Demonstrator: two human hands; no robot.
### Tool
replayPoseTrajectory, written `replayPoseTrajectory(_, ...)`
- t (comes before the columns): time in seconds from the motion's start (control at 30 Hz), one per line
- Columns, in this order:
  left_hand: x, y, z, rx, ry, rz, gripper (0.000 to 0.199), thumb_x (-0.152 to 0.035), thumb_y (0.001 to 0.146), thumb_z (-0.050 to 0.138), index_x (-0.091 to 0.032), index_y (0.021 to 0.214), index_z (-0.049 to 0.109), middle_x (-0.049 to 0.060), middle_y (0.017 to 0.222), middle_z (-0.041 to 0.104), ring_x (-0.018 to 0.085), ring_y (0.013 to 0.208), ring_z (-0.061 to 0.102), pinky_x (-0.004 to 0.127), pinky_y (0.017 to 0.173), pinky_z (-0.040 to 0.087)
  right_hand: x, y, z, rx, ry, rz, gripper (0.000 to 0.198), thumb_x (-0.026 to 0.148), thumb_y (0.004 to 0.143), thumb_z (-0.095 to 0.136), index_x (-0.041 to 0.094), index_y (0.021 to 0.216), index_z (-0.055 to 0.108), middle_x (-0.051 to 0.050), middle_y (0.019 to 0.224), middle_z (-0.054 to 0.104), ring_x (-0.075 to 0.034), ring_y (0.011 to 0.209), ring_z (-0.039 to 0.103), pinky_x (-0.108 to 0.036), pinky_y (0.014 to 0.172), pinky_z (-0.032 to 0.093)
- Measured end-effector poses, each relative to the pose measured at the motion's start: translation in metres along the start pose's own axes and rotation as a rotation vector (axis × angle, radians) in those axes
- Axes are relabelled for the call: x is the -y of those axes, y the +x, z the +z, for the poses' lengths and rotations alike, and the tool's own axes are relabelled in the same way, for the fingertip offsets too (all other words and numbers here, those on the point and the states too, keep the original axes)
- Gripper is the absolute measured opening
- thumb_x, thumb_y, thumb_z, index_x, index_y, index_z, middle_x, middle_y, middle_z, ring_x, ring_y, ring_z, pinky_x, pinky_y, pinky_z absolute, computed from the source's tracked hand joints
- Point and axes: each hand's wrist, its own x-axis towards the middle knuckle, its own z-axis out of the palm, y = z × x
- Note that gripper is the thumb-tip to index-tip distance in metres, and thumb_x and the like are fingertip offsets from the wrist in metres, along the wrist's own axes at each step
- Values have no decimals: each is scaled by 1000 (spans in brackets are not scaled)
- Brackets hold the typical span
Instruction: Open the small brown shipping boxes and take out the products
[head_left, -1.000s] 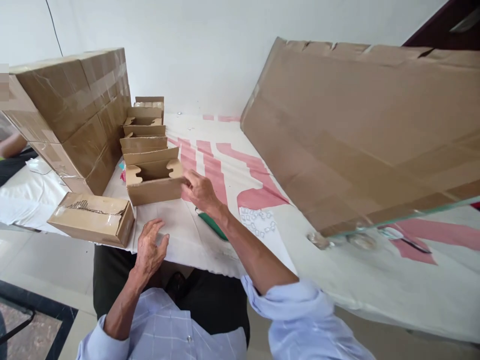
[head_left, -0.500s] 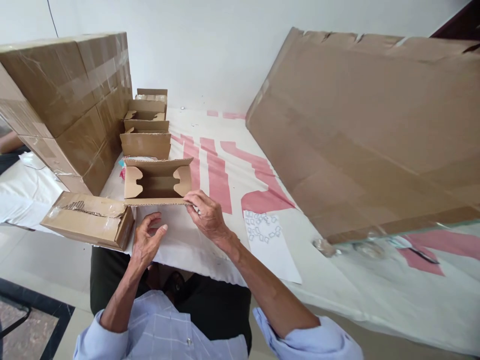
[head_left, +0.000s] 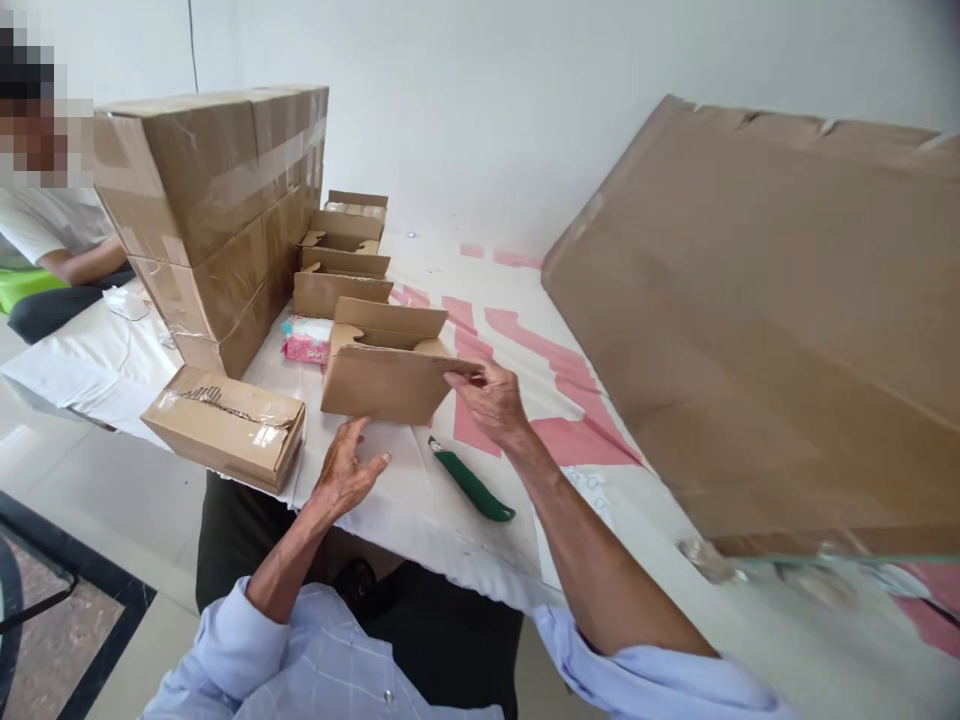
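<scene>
Pinching the open box (head_left: 386, 385) by its upper right corner!

Nearest me, my left hand (head_left: 350, 470) holds nothing, fingers loosely parted just below the box's front edge; whether they touch it, I can't tell. To its right lies a green-handled cutter (head_left: 472, 485), out of sight half a second ago. Beyond, my right hand (head_left: 495, 405) has that corner between thumb and fingers, and more of the front panel faces me now, less of the inside. Behind the box, the pink packet (head_left: 306, 348) shows far more than before.
</scene>
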Motion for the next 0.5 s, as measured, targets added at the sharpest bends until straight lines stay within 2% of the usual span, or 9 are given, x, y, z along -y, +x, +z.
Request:
replayPoseTrajectory(0.13,2,2,8,51,7,3,66,-35,88,79,-23,151,59,18,157,60,33,124,71,47,93,66,-6,-5,-8,68,55,18,24,44,82,74,22,91,74,-4,88,76,-23,83,70,-38,78,59)
replayPoseTrajectory(0.23,7,10,17,37,-10,7,75,-36,87,81,-23,156,55,20,159,57,34,126,70,51,99,65,2,-10,9,106,52,-32,19,41,84,70,22,88,72,-3,87,73,-21,82,68,-35,76,59)
replayPoseTrajectory(0.37,19,27,28,-97,-55,-24,97,-35,87,82,-22,170,33,24,169,45,37,134,68,54,104,63,19,-13,48,47,-11,-83,15,38,89,64,23,87,69,-5,89,70,-23,83,66,-36,76,58)
replayPoseTrajectory(0.5,26,43,25,-272,-30,7,103,-38,91,80,-25,174,20,26,172,41,39,147,60,57,113,58,31,-13,79,1,-79,-97,10,30,93,60,24,89,67,-8,96,70,-25,88,67,-39,82,60)
